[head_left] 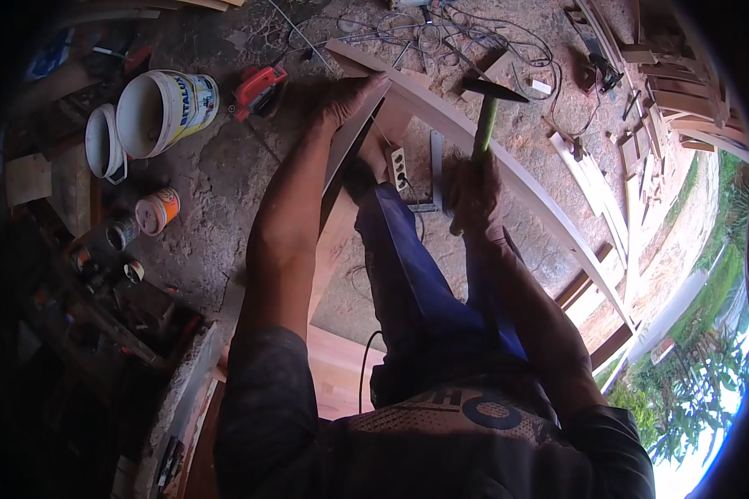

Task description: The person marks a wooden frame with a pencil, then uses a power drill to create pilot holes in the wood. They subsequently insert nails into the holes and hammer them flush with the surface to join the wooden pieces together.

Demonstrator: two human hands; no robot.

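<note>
My right hand point(479, 198) is closed around the green handle of a hammer point(488, 125), whose dark head point(495, 90) is raised above a long pale wooden plank point(520, 179). That plank runs from the top middle down to the lower right. At its upper end a second board point(347, 143) meets it at an angle. My left hand point(354, 100) grips this second board near the joint, fingers over its top edge. My legs in blue trousers point(408, 258) stand between the two boards.
A white power strip point(399, 169) lies by my foot. To the left are a red power tool point(258, 90), a large white bucket point(160, 116), a smaller white bucket point(102, 143) and an orange-and-white tub point(157, 211). Tangled cables point(474, 33) and wood offcuts cover the far floor.
</note>
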